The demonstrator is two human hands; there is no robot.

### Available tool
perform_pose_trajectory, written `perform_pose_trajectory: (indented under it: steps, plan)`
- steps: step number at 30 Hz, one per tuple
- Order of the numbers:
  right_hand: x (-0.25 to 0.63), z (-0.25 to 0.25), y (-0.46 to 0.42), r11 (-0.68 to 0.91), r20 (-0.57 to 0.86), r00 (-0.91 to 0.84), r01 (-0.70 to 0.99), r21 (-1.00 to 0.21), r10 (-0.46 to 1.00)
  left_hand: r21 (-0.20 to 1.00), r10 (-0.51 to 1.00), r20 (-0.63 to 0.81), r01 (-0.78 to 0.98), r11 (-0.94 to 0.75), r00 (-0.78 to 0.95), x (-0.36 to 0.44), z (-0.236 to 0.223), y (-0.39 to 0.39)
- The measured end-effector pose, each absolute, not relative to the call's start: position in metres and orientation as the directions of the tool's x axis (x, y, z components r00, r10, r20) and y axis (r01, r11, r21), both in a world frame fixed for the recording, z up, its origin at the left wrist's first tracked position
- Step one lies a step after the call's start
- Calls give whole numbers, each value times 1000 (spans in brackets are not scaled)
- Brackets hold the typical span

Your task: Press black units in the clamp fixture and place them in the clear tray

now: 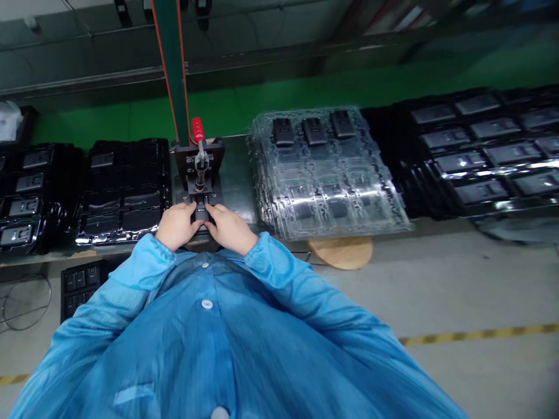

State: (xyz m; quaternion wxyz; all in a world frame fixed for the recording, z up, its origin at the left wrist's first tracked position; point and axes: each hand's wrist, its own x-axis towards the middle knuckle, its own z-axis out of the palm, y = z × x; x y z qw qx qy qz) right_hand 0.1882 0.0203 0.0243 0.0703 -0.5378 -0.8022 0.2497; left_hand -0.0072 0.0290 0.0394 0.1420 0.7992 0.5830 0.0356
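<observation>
My left hand (178, 224) and my right hand (227, 227) meet at the foot of a toggle-clamp press (200, 169) with a red handle (198, 129). Between them they grip a small black plastic housing (201, 212), one hand on each side, thumbs at its near end. The housing lies at the base of the press, just below the plunger; whether it is fully seated I cannot tell. The red handle points upward. Both hands have their fingers closed against the housing's sides, and the fingertips partly hide it.
To the right, stacked clear trays (301, 169) carry several black housings. Further right are black trays (414, 163) of grey parts. Left of the press stand a black tray stack (124, 218) and another (55, 198). A green post (172, 70) rises behind; a wooden stool (343, 253) sits below.
</observation>
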Motion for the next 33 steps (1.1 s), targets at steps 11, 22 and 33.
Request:
perform_pose_trajectory:
  steps: [11, 22, 33]
  plan:
    - [197, 100, 38, 499, 517, -175, 631, -594, 838, 148, 940, -120, 942, -302, 320, -7, 51, 21]
    - [168, 160, 152, 393, 347, -191, 344, -853, 918, 122, 929, -25, 923, -365, 370, -9, 34, -1]
    - [150, 179, 81, 460, 458, -89, -6, -888, 884, 587, 730, 683, 626, -513, -43, -19, 120, 29]
